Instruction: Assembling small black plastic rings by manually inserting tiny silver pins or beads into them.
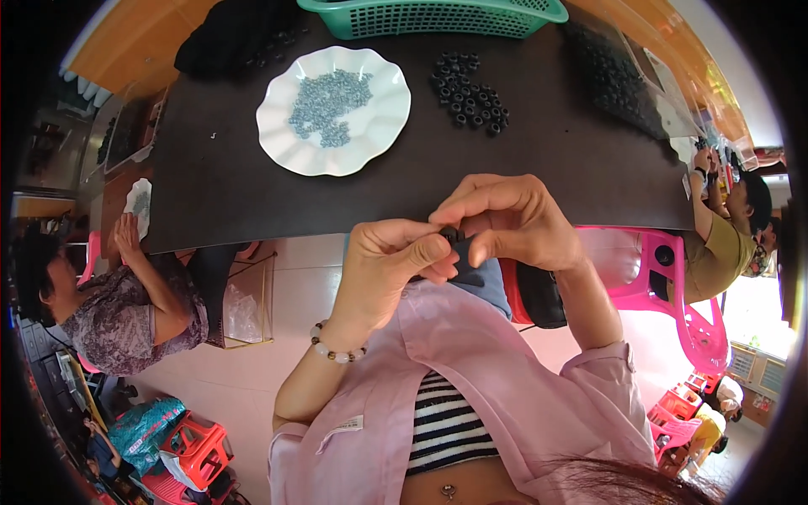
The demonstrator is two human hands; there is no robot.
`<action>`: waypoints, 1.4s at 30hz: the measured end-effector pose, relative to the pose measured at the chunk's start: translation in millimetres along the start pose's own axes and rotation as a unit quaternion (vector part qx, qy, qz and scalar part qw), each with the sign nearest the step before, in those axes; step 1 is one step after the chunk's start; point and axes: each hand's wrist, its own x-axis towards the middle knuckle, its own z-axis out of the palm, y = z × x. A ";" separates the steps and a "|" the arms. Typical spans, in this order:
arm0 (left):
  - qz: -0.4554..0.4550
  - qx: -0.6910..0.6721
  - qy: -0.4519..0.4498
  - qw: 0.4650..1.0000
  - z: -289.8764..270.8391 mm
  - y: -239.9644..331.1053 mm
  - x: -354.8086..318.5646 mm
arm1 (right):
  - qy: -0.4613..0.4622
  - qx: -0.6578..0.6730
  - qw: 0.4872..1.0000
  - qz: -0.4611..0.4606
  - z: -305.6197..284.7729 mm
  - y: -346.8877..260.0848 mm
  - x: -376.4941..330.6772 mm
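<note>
My left hand [389, 257] is closed, with a small black ring-shaped part [452, 236] pinched between thumb and fingers just off the table's near edge. My right hand [526, 223] meets it from the other side, its fingers bent in around the same spot. Whatever lies between the right fingertips is too small to make out. Beyond my hands, a white scalloped plate [278, 139] carries many tiny clear pieces [332, 101]. To its right, several black ring-shaped parts [471, 97] lie loose on the dark table [539, 168].
A green basket [438, 18] stands at the table's far side. Piles of black parts [610, 80] lie at far right, beside a clear panel. Other people sit at left [126, 320] and right [715, 244]. A pink chair [665, 278] and red stools [198, 450] stand around.
</note>
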 end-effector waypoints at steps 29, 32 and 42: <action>-0.030 -0.133 0.007 0.991 -27.4 -19.7 41.5 | 0.352 -0.331 0.867 -0.124 -84.6 -50.6 -13.5; -0.049 -0.133 0.011 0.990 -24.0 -13.4 43.9 | 0.483 -0.458 0.731 -0.153 -160.7 -78.3 -12.5; -0.037 -0.111 0.000 0.993 -24.5 -14.9 43.4 | 0.418 -0.548 0.705 -0.170 -202.9 -62.4 20.2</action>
